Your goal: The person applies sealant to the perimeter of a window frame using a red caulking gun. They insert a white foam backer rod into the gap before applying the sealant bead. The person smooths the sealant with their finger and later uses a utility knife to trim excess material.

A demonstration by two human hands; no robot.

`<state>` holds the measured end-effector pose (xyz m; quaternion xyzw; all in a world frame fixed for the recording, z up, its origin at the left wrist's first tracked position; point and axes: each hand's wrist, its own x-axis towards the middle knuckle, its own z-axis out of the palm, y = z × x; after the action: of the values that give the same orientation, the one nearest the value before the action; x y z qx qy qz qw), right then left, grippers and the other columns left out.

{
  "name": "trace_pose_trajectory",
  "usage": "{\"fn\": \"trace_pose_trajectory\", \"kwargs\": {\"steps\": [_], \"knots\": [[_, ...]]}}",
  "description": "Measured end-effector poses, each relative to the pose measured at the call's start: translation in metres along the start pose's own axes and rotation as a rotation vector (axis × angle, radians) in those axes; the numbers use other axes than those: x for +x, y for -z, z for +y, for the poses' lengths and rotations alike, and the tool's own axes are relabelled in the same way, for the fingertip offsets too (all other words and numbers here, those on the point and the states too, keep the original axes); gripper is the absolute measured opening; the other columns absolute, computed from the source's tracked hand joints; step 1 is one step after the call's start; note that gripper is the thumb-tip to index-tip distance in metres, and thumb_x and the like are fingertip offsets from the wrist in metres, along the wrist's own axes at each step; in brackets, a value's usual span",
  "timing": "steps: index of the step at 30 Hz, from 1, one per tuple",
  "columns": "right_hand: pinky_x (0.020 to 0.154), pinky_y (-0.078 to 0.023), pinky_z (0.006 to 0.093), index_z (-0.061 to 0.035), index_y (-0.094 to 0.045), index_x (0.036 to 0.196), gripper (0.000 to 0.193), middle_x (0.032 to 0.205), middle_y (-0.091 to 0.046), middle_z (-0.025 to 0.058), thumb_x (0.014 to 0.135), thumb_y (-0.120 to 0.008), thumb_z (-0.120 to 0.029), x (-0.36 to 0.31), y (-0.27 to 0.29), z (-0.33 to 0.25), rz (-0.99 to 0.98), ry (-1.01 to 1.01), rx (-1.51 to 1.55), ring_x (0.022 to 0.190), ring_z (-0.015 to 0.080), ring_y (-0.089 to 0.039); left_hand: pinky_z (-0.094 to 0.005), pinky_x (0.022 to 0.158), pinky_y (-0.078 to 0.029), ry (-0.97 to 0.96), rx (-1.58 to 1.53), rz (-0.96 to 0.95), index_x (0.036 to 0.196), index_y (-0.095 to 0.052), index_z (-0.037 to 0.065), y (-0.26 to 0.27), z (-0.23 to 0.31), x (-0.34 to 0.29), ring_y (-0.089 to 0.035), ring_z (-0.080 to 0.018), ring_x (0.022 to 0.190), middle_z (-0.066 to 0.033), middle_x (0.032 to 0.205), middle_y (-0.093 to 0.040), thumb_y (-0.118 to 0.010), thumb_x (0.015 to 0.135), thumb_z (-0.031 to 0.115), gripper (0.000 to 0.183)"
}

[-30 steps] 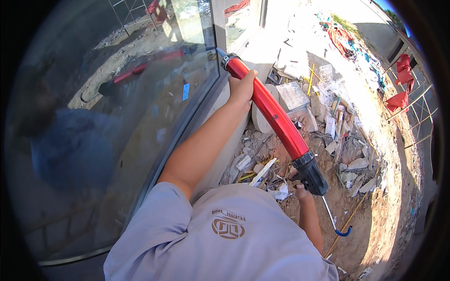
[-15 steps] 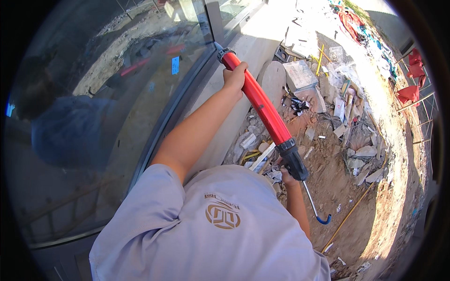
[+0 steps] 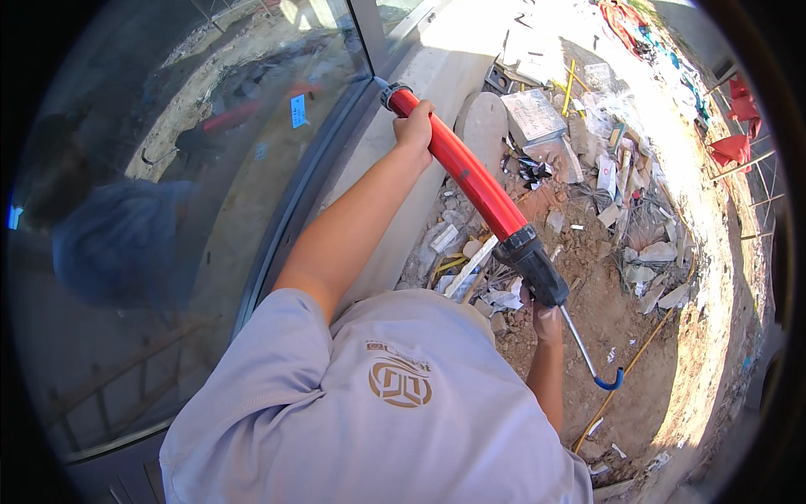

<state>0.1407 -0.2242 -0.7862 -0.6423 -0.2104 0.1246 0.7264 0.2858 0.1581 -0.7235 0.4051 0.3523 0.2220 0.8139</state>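
A long red caulking gun (image 3: 475,179) with a black handle end lies slantwise across the view between my two hands. Near its front collar, my left hand (image 3: 414,128) is wrapped round the red barrel. My right hand (image 3: 546,319) closes on the black grip at the back, its fingers partly hidden behind the handle. The pale nozzle (image 3: 381,83) meets the lower corner of the dark window frame (image 3: 367,91), beside the glass pane (image 3: 227,176). Out of the back runs a metal rod with a blue hooked end (image 3: 611,382).
A concrete ledge (image 3: 395,197) runs along the window. Below it lie rubble, a pale box (image 3: 534,116), broken tiles and yellow strips on the dirt (image 3: 604,336). Red cloths (image 3: 732,149) hang by metal bars at the right. A blue label (image 3: 297,111) sticks to the glass.
The gun's back end and my right hand have swung a little right and down in view. The nozzle has shifted slightly left along with the window corner. Both hands keep their grip.
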Motion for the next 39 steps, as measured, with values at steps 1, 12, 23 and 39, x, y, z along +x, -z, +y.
{"fn": "trace_pose_trajectory", "kwargs": {"steps": [1,12,23,39], "knots": [[0.059,-0.032,0.0297,-0.0007,-0.056,0.132,0.093,0.087,-0.062,0.0063,0.08,-0.068,-0.077,-0.001,0.003,-0.008,-0.037,0.032,0.097,0.065,0.0132,-0.046,-0.0514,0.072,-0.059,0.023,-0.014,-0.031,0.11,-0.046,-0.003,0.0,0.001,-0.001,-0.067,-0.0332,0.076,-0.0169,0.09,-0.059,-0.068,0.084,0.018,0.04],[0.054,-0.039,0.0258,0.0062,-0.063,0.121,0.09,0.082,-0.067,0.0114,0.072,-0.082,-0.067,-0.002,-0.009,-0.078,0.109,0.012,0.083,0.063,0.0136,-0.056,-0.0526,0.078,-0.058,0.198,-0.162,-0.144,0.106,-0.047,-0.001,-0.013,0.022,-0.022,-0.067,-0.0358,0.077,-0.0164,0.086,-0.06,-0.063,0.088,0.019,0.031],[0.061,-0.035,0.0271,0.0005,-0.046,0.144,0.077,0.096,-0.056,0.0132,0.098,-0.053,-0.062,-0.065,-0.007,-0.136,0.325,0.137,0.301,0.07,0.0157,-0.043,-0.0538,0.096,-0.051,0.496,-0.017,-0.571,0.105,-0.06,0.01,-0.076,-0.012,-0.05,-0.068,-0.0314,0.096,-0.0127,0.099,-0.07,-0.054,0.095,0.044,0.036],[0.054,-0.044,0.0283,0.0004,-0.054,0.131,0.08,0.1,-0.066,0.0131,0.089,-0.067,-0.066,-0.136,0.157,-0.076,0.627,-0.179,-0.012,0.074,0.0175,-0.061,-0.0508,0.096,-0.055,0.536,0.288,-0.61,0.112,-0.06,0.007,-0.183,-0.157,-0.137,-0.071,-0.0302,0.097,-0.0152,0.111,-0.072,-0.06,0.1,0.044,0.04]]}}
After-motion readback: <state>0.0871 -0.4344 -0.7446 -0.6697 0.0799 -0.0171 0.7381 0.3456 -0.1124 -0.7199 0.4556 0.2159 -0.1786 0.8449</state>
